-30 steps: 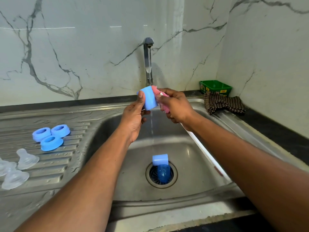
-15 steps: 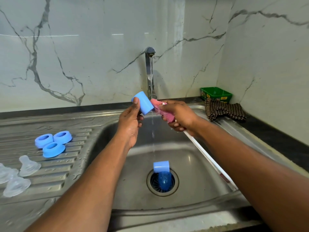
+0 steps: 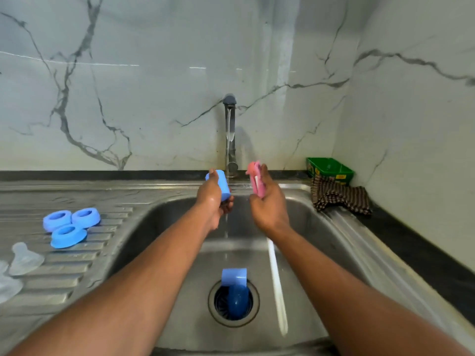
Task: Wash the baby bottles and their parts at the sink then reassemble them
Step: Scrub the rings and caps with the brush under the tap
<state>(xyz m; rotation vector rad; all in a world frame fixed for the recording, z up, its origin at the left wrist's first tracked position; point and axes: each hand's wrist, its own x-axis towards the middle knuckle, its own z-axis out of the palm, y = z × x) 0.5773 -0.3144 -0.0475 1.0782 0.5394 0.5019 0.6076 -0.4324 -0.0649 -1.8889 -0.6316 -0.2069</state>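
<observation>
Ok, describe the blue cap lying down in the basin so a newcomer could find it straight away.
Start at the stainless steel sink basin and look down to its round drain strainer at the bottom. The light blue cylindrical plastic cap lies at the strainer's far edge, beside a darker blue piece. Unlike the similar cap in the left hand, nobody holds it.

Blue cap (image 3: 234,277) over drain (image 3: 233,303)

Blue cap (image 3: 222,185); pink sponge (image 3: 256,182); green tub (image 3: 330,168); brown striped cloth (image 3: 339,196).
</observation>
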